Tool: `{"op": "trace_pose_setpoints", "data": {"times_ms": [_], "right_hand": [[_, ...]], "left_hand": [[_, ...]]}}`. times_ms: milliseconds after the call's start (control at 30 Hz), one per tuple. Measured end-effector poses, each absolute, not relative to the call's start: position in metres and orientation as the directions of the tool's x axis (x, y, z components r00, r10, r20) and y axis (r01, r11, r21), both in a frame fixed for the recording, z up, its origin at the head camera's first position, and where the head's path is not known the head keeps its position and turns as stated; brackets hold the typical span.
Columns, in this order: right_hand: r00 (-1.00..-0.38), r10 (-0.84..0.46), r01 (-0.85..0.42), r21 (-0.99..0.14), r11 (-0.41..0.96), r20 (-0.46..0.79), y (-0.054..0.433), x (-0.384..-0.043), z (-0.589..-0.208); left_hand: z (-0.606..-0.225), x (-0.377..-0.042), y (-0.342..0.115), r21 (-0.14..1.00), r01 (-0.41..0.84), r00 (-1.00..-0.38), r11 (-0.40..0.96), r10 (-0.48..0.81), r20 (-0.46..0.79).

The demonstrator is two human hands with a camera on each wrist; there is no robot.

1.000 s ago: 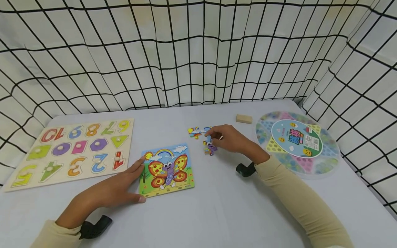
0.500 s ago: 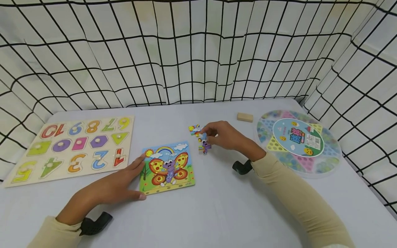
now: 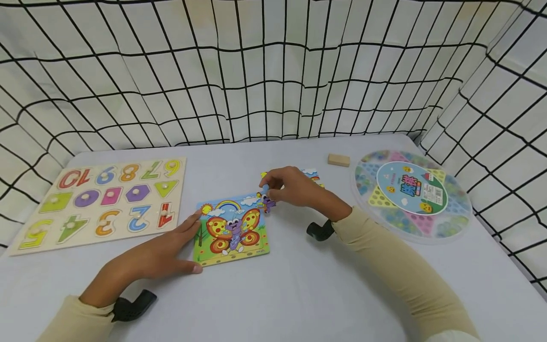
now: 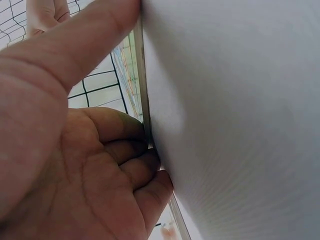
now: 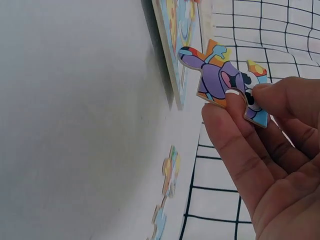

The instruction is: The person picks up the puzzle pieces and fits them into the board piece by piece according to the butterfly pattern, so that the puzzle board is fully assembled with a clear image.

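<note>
My left hand rests against the left edge of a square butterfly puzzle board. Its thumb touches the lower left corner, and the fingertips lie along the board's side, as the left wrist view shows on the board's edge. Between thumb and fingers, my right hand pinches a jigsaw puzzle piece with the purple butterfly's face and body on it. In the head view this piece is over the board's upper right corner; whether it touches the board, I cannot tell.
More jigsaw pieces lie behind my right hand, partly hidden by it. A wooden number-and-shape board is at the left. A wooden block and a round Chinese checkers set are at the right. Black-lined white cloth stands around the table.
My right hand has carried the pinched puzzle piece left, from beside the loose pieces to the board's upper right corner. More loose pieces now show behind it. The left hand stays against the board.
</note>
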State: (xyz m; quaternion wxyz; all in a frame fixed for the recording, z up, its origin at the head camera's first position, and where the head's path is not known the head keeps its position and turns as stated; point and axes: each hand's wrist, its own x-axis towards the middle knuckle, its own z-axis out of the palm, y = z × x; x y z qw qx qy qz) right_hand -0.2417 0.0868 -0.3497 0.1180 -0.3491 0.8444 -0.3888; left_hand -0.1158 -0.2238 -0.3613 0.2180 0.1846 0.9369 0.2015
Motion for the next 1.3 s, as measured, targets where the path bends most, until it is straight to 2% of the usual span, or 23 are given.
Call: {"op": "trace_pose_setpoints", "data": {"times_ms": [200,733,1033,1300], "right_hand": [[-0.735,-0.675,-0.484,-0.747,0.456,0.064,0.077,-0.237,-0.349],[-0.661,-0.745,-0.514,-0.779,0.358,0.093,0.052,-0.228,-0.353],[-0.694,-0.720,-0.440,-0.787,0.433,-0.009,0.034,-0.215,-0.354],[-0.651,-0.758,-0.504,-0.767,0.398,0.034,0.030,-0.207,-0.353]], "left_hand": [[-0.361,-0.117,-0.222,0.455,0.248,-0.836,0.855,0.426,-0.346],[-0.361,-0.117,-0.223,0.471,0.256,-0.833,0.844,0.440,-0.335],[-0.361,-0.114,-0.226,0.458,0.256,-0.837,0.852,0.432,-0.336],[-0.364,-0.119,-0.225,0.474,0.281,-0.832,0.835,0.458,-0.313]]}}
